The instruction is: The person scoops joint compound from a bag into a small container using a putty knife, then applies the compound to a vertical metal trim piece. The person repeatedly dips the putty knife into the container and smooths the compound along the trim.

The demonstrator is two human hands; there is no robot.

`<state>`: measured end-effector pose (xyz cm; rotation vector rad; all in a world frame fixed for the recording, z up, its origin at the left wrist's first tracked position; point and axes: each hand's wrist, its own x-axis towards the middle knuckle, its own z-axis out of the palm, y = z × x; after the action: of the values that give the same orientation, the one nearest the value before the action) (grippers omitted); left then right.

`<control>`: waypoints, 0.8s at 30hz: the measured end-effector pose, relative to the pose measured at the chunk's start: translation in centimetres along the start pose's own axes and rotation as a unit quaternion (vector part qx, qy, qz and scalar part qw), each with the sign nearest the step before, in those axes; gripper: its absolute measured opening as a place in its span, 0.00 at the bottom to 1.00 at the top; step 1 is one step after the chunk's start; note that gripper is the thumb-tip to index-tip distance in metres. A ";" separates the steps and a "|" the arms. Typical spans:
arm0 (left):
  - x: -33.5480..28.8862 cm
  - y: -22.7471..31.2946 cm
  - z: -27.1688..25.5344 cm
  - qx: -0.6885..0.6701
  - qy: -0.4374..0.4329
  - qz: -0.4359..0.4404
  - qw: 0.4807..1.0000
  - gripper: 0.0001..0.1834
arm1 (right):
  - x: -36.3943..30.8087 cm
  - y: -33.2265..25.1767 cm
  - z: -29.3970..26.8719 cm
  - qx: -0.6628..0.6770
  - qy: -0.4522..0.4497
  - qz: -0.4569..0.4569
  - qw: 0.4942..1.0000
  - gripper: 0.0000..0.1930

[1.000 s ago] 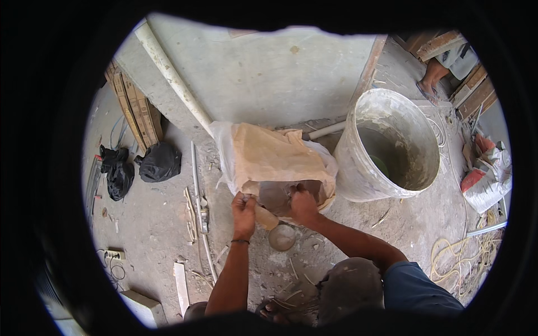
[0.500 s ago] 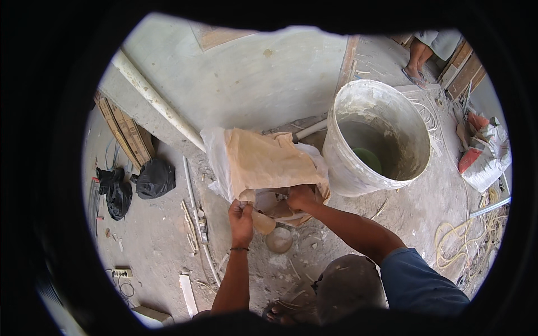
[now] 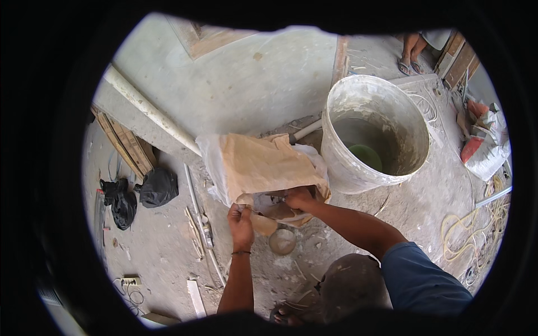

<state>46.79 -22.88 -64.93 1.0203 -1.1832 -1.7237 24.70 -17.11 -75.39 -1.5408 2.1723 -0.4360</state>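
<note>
A brown paper sack (image 3: 258, 168) with a white outer layer lies on the dusty floor, its open mouth facing me. My left hand (image 3: 241, 224) pinches the left edge of that mouth. Inside the opening, on the right, my right hand (image 3: 300, 199) is curled closed; the sack's shade hides its fingertips and whatever they hold. Pale material shows within the sack. Just below the mouth is a small round bowl (image 3: 282, 242) with whitish powder in it. A large whitish bucket (image 3: 342, 159) stands right of the sack, holding murky water and a green round thing (image 3: 367, 157).
Black plastic bags (image 3: 158, 187) and brown boards (image 3: 126, 143) lie at left, near a thin pipe (image 3: 197, 213). A torn white-and-red sack (image 3: 487, 151) and tangled yellowish hose (image 3: 465, 229) are at right. Another person's sandalled feet (image 3: 410, 66) show at the far right.
The view has shifted slightly. My right hand has moved a little left inside the sack's mouth, while my left hand keeps its hold. The other person's feet have changed position.
</note>
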 end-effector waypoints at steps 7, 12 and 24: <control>0.3 -0.1 -0.6 0.006 -0.026 0.044 0.999 0.05 | 0.1 -1.8 -0.2 0.123 -0.018 0.058 0.990 0.20; -0.1 -0.3 -0.5 -0.044 -0.033 0.020 0.998 0.07 | -0.2 -3.3 -2.5 0.153 -0.101 0.091 0.979 0.19; 0.4 -0.5 -0.1 -0.057 0.025 0.042 0.997 0.05 | 0.5 -1.0 -0.7 0.095 -0.070 -0.029 0.993 0.12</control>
<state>46.61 -23.13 -65.52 0.9269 -1.0685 -1.6718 25.02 -17.89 -74.40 -1.4869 1.9245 -0.5224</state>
